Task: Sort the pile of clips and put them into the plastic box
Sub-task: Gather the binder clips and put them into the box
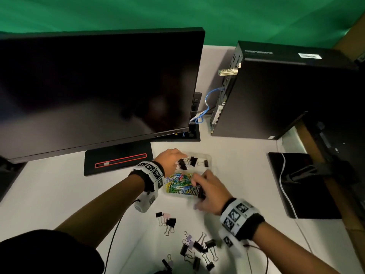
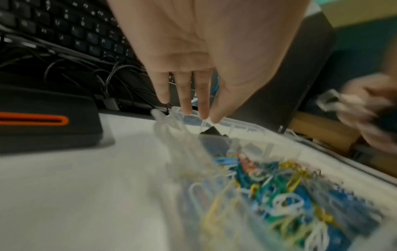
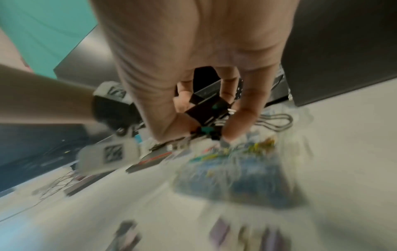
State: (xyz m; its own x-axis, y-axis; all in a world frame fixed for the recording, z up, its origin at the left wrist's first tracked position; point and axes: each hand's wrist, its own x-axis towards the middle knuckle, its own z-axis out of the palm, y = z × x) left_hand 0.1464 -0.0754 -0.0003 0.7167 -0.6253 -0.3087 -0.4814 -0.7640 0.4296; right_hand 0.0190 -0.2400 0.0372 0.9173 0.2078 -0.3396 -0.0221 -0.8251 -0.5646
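A clear plastic box [image 1: 209, 158] sits mid-table. Its near compartment holds several coloured paper clips [image 1: 178, 184]; the far one holds black binder clips [image 1: 192, 161]. My left hand [image 1: 177, 158] hovers over the box's far left corner with straight fingers [image 2: 184, 101] pointing down at the rim [image 2: 236, 124], holding nothing. My right hand [image 1: 197, 183] is above the box's near right edge and grips a few black binder clips [image 3: 204, 108] between thumb and curled fingers. A loose pile of black and lilac binder clips [image 1: 197, 247] lies on the table near me.
A dark monitor [image 1: 94, 86] and its base with a red slot [image 1: 118, 161] stand left of the box. A black computer tower [image 1: 276, 95] is behind right, and a black pad [image 1: 306, 186] with a white cable at right. A keyboard [image 2: 64, 25] lies under the monitor.
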